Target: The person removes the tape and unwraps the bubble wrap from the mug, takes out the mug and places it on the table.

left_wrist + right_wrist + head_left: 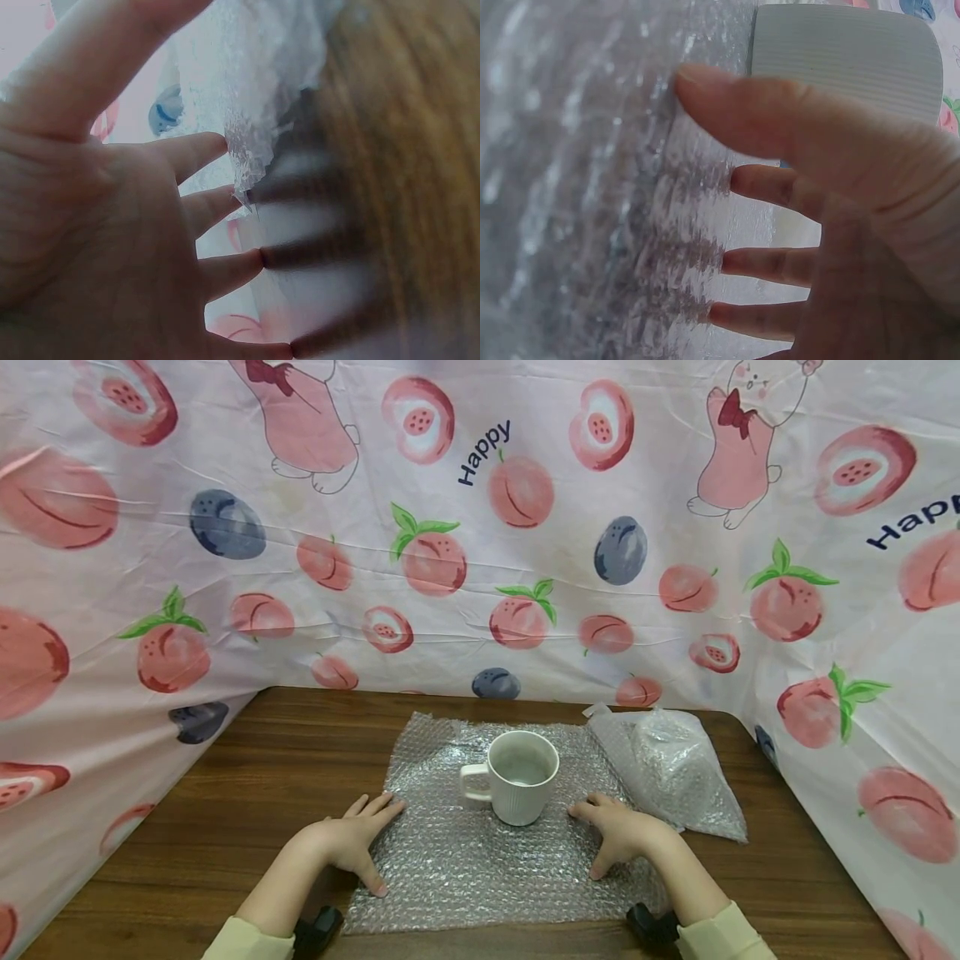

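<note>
Our left hand (349, 843) and right hand (622, 832), spread and empty, touch the bubble wrap (480, 877), perhaps to steady it beneath the ribbed mug (522, 789) between them.

White mug (521, 793) between the hands (347, 843) (621, 833) as an obstacle, free passage above it.

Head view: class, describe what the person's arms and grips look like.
The left sleeve and right sleeve are pale yellow, ending at the forearms. The left wrist camera and right wrist camera are black. The left grip and right grip are bare.
</note>
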The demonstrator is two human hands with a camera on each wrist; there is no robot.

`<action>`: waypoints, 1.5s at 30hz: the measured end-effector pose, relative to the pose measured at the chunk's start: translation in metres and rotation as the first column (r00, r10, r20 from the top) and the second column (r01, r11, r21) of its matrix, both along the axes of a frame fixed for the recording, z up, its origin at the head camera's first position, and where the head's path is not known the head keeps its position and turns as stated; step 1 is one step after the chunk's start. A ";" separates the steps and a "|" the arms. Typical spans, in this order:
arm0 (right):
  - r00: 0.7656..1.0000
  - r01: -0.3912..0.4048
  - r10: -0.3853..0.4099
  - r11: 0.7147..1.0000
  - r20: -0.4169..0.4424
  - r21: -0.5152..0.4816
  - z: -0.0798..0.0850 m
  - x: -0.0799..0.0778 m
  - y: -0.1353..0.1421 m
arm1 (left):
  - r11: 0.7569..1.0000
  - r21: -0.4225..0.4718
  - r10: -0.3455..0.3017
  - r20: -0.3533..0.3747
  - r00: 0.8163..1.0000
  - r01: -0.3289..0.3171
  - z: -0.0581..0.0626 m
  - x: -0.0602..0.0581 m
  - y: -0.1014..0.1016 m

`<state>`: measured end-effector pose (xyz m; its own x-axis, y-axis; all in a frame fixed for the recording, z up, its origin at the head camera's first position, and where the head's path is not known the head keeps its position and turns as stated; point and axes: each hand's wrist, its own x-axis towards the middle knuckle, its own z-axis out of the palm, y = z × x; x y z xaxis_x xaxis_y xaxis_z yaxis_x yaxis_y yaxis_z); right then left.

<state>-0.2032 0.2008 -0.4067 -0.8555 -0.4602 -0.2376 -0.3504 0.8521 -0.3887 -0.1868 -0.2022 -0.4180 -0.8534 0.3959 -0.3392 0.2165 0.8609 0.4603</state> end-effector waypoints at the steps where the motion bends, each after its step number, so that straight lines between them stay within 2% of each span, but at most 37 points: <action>1: 1.000 -0.002 0.002 1.000 0.000 0.004 0.000 0.000 0.000 | 1.000 0.000 0.000 0.000 1.000 0.000 0.000 0.000 0.000; 8: 0.999 -0.034 0.035 0.999 -0.030 0.018 -0.001 -0.001 -0.003 | 1.000 0.009 -0.003 0.004 1.000 0.003 0.000 0.001 0.000; 23: 0.998 0.036 -0.036 0.999 -0.054 0.005 -0.007 0.003 -0.010 | 1.000 0.021 -0.012 0.006 1.000 0.012 -0.001 0.002 0.000; 27: 0.998 0.038 -0.038 0.999 -0.050 0.004 -0.007 0.004 -0.010 | 0.999 0.050 -0.016 -0.008 1.000 0.016 0.002 0.002 -0.001; 37: 0.998 0.039 -0.040 0.999 -0.045 -0.017 -0.009 0.004 -0.010 | 0.991 0.136 0.014 -0.125 0.992 0.004 0.015 0.000 0.002; 45: 0.998 0.044 -0.046 0.998 -0.046 -0.046 -0.012 0.004 -0.008 | 0.991 0.131 0.023 -0.218 0.976 0.006 0.026 -0.006 0.008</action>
